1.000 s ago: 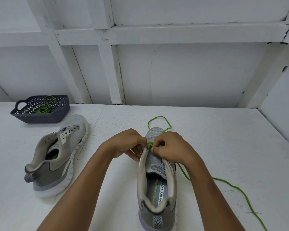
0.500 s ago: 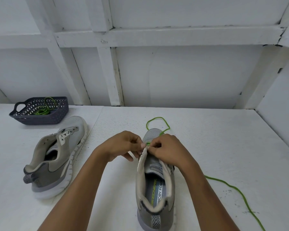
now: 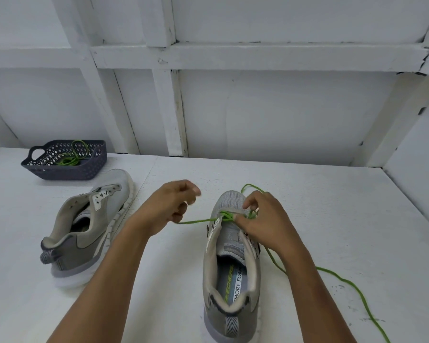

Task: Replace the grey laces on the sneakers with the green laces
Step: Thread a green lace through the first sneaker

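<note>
Your left hand (image 3: pixel 170 209) is curled closed on one end of the green lace (image 3: pixel 198 221). The lace runs in a nearly straight line from under your fingers across to the front eyelets of the sneaker (image 3: pixel 229 232). Your right hand (image 3: pixel 264 219) sits over those eyelets, thumb and fingertips pinching the same lace where it crosses the tongue. Beyond your right fingers the lace loops past the toe. Its long free end trails from under your right wrist across the white table (image 3: pixel 332 219) toward the near right corner. The sneaker stands upright between your forearms, heel toward you, toe pointing away. Well to the left, the second sneaker (image 3: pixel 89 226) leans on its side with bare eyelets. Just behind it is a dark basket (image 3: pixel 67 173) holding another green lace (image 3: pixel 71 158).
</note>
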`<action>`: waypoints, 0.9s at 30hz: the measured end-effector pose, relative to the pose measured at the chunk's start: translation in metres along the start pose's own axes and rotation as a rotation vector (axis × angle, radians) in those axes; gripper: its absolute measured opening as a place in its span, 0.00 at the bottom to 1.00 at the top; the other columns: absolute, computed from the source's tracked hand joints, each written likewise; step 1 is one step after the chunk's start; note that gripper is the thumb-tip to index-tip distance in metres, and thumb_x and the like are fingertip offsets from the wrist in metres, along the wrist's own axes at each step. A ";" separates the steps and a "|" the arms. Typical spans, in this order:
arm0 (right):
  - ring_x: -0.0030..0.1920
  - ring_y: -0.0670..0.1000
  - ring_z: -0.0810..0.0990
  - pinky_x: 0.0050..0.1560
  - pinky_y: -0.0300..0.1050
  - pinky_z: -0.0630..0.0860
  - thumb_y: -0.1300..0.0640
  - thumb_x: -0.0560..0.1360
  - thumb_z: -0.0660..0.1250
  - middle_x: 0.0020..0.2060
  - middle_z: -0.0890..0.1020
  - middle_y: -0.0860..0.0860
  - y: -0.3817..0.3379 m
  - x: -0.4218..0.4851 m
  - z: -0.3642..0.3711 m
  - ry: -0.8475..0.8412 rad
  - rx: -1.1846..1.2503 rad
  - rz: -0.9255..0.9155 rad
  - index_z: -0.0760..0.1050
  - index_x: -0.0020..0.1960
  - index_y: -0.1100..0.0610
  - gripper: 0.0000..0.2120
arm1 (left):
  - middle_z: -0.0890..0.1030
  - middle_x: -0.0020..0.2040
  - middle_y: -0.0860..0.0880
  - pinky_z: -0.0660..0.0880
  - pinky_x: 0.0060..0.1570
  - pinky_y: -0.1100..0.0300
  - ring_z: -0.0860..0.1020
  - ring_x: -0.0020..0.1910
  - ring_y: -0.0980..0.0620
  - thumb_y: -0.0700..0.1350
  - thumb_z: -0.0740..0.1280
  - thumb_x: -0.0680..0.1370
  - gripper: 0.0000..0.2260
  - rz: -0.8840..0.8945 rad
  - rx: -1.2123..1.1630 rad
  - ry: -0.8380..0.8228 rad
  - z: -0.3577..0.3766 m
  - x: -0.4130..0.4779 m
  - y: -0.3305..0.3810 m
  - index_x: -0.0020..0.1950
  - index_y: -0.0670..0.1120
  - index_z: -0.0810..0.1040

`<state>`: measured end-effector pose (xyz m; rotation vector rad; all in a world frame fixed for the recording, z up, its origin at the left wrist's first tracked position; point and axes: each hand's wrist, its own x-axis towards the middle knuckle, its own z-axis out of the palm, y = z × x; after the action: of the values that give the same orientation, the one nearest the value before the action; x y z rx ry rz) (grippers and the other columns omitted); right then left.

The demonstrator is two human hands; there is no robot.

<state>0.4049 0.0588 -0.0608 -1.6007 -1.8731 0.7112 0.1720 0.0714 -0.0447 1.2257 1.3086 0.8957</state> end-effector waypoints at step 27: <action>0.31 0.37 0.74 0.37 0.34 0.70 0.61 0.75 0.71 0.31 0.80 0.43 0.038 -0.010 -0.006 -0.219 0.374 0.154 0.81 0.39 0.55 0.06 | 0.73 0.35 0.44 0.74 0.28 0.59 0.71 0.27 0.50 0.39 0.58 0.83 0.09 0.115 -0.567 0.045 0.015 -0.007 0.012 0.43 0.46 0.70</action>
<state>0.4365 0.0548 -0.0846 -1.4785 -1.6466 1.2667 0.1879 0.0648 -0.0337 0.8394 0.9285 1.2762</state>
